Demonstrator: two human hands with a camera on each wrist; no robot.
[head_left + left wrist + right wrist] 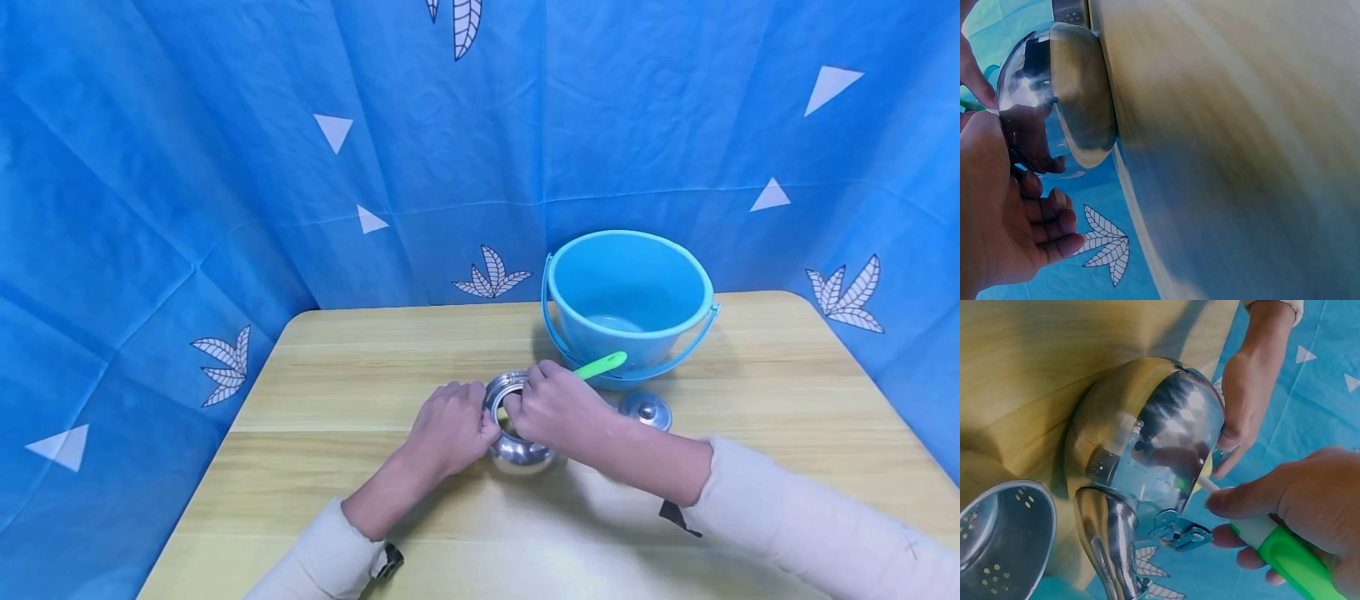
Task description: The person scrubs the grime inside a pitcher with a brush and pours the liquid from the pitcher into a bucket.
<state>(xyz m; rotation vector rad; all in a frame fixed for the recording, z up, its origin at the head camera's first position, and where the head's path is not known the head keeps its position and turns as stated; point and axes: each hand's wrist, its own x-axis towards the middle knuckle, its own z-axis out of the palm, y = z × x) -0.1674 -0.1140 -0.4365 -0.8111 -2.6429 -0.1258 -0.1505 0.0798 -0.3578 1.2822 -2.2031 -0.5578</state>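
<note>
A shiny metal teapot (521,458) stands on the table with its mouth uncovered; its spout (1107,537) shows in the right wrist view. My left hand (450,429) grips the pot at the rim, thumb over the edge, the other fingers curled beside it. With my right hand (551,408) I pinch a brush with a green and white handle (1294,562). The handle slants out of the pot's mouth, and a yellow part of the brush (1205,470) sits at the opening; its far end is hidden inside.
Behind the pot, to the right, stands a light blue bucket (592,342) with its carrying handle hanging down in front. A small perforated metal strainer cup (1047,512) is on the table (330,467) between bucket and right forearm. Blue patterned cloth (420,150) hangs behind the table.
</note>
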